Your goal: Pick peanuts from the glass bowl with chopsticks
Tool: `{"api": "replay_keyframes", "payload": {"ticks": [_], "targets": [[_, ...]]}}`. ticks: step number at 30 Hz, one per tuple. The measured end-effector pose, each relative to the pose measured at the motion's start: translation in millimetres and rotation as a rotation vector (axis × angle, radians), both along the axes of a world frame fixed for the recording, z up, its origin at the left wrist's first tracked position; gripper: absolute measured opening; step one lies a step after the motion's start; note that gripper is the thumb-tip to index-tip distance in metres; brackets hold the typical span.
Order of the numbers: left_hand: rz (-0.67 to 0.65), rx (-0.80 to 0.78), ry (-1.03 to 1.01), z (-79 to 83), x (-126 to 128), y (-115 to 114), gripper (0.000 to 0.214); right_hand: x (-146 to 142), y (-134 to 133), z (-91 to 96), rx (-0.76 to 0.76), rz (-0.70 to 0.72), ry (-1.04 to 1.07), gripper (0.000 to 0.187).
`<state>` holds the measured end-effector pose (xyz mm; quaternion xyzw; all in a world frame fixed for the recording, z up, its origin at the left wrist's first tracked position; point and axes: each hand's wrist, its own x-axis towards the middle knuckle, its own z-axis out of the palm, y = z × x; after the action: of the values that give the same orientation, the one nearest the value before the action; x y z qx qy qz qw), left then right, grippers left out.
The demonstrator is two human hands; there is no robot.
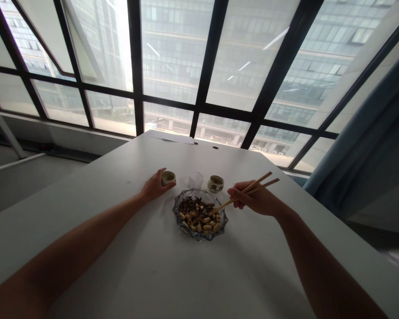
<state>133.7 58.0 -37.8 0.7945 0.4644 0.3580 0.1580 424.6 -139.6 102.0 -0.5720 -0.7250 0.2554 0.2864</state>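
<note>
A glass bowl (pixel 178 204) with a scalloped rim sits mid-table, filled with peanuts and dark seeds. My right hand (pixel 254 199) grips a pair of wooden chopsticks (pixel 249 190), their tips reaching down into the right side of the bowl. My left hand (pixel 154 186) is curled around a small greenish cup (pixel 168 177) just left of the bowl. Behind the bowl stand a clear plastic cup (pixel 196 179) and a cream ceramic cup (pixel 216 183) with dark characters on it.
The white table (pixel 136 266) runs to a far edge near the window, where a sheet of paper (pixel 173 137) and small dark spots lie. Tall black-framed windows (pixel 206 66) fill the background. A blue curtain (pixel 369 146) hangs at the right.
</note>
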Motion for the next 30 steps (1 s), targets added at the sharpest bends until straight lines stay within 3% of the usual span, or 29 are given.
{"api": "replay_keyframes", "payload": {"ticks": [8,15,18,22,27,30], "targets": [[0.009,-0.011,0.012,0.8,0,-1,0.08,0,1,-0.6,-0.008,-0.042,0.082,0.056],[0.009,0.009,0.005,0.4,1,-1,0.077,25,17,-3.4,0.12,-0.328,0.449,0.056],[0.009,0.011,0.005,0.0,1,0,0.077,32,20,-3.0,0.137,-0.363,0.472,0.055],[0.011,0.015,0.007,-0.5,1,1,0.076,27,13,0.4,0.106,-0.295,0.346,0.057],[-0.018,0.029,0.003,-2.8,0,3,0.078,7,5,1.3,-0.048,-0.109,0.252,0.058],[0.03,0.071,0.066,-4.0,1,3,0.077,-5,3,-2.2,-0.114,-0.032,0.235,0.057]]}}
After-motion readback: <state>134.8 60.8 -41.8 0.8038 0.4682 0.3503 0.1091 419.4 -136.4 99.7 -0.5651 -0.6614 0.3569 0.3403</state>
